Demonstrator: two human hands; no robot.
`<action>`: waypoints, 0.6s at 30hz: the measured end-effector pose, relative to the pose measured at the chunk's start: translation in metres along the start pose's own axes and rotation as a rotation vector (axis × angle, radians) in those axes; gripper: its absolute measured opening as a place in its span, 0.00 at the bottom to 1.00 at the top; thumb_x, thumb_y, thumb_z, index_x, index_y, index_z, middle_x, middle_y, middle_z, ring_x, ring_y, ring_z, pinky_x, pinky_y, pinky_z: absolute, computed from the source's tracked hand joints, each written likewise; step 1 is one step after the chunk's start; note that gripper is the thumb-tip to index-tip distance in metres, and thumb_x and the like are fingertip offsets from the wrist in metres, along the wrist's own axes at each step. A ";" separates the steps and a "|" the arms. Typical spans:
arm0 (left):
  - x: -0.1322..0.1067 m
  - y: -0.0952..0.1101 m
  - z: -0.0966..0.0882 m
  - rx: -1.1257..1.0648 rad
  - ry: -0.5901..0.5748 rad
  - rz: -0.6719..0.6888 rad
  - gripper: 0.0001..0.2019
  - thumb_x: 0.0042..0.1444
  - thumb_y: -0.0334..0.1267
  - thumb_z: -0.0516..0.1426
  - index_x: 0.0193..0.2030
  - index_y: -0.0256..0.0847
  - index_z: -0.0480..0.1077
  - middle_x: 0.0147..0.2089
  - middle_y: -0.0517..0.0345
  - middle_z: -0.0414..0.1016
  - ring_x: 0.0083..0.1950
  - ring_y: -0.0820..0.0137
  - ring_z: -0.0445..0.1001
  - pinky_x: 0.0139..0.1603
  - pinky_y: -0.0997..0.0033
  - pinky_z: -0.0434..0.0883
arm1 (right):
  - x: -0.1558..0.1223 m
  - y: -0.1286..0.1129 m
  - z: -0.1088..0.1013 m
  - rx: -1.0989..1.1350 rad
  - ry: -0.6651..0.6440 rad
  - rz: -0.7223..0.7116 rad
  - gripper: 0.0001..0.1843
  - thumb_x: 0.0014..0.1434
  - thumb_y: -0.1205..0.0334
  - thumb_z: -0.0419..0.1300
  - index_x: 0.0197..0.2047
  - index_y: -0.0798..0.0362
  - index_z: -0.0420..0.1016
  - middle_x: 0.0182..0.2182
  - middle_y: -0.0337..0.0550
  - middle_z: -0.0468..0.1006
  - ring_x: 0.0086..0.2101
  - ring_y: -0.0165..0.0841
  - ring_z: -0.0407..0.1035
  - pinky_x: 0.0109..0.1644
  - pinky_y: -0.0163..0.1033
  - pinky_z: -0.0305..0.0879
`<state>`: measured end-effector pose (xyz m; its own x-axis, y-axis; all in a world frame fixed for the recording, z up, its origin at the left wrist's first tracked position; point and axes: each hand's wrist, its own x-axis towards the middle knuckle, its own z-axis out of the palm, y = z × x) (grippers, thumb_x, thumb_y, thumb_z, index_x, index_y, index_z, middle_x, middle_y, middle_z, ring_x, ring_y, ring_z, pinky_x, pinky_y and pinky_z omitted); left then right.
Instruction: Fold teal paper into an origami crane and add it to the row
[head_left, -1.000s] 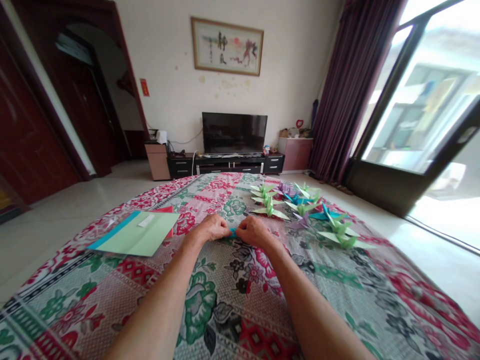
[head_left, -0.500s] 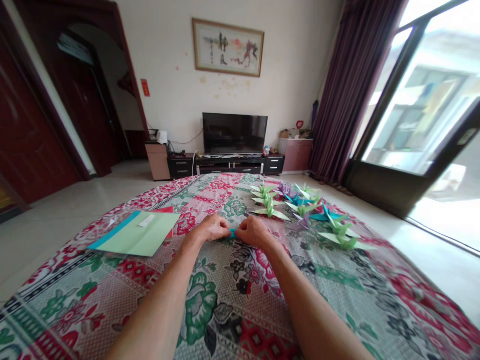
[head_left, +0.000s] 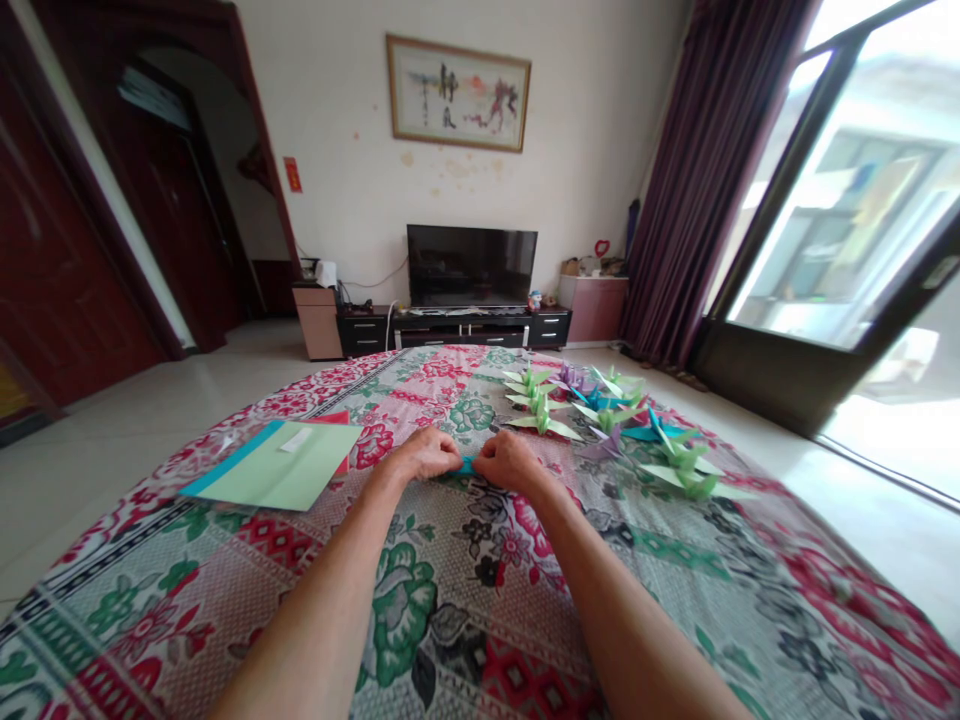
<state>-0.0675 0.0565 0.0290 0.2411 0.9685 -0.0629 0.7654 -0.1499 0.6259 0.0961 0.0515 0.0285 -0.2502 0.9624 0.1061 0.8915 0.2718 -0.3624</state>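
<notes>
My left hand and my right hand meet at the middle of a flower-patterned cloth. Both have their fingers curled and pinch a small teal piece of folded paper between them, pressed low on the cloth. Most of the paper is hidden under my fingers. Both forearms reach forward from the near edge.
A stack of flat paper sheets, pale green on top with teal and red beneath, lies to the left. Several folded paper cranes, green, purple and teal, stand to the right. Beyond are a tiled floor, a television and a glass door.
</notes>
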 end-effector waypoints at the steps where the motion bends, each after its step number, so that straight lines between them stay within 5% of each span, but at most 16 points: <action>1: 0.000 0.000 0.000 -0.002 0.002 -0.001 0.12 0.39 0.39 0.54 0.28 0.35 0.75 0.23 0.62 0.69 0.26 0.75 0.64 0.24 0.78 0.57 | 0.000 0.000 -0.001 -0.002 -0.001 0.002 0.13 0.46 0.64 0.55 0.28 0.57 0.81 0.22 0.44 0.76 0.22 0.27 0.62 0.23 0.31 0.47; 18: 0.000 0.005 0.004 0.083 0.029 -0.039 0.12 0.39 0.39 0.56 0.29 0.37 0.76 0.23 0.62 0.72 0.27 0.74 0.68 0.25 0.78 0.59 | 0.005 0.005 0.006 0.060 0.008 0.015 0.10 0.44 0.63 0.56 0.25 0.56 0.79 0.19 0.41 0.73 0.22 0.26 0.59 0.23 0.31 0.46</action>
<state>-0.0616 0.0546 0.0293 0.1937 0.9791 -0.0629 0.8208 -0.1266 0.5569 0.0969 0.0571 0.0217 -0.2336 0.9664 0.1071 0.8708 0.2570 -0.4192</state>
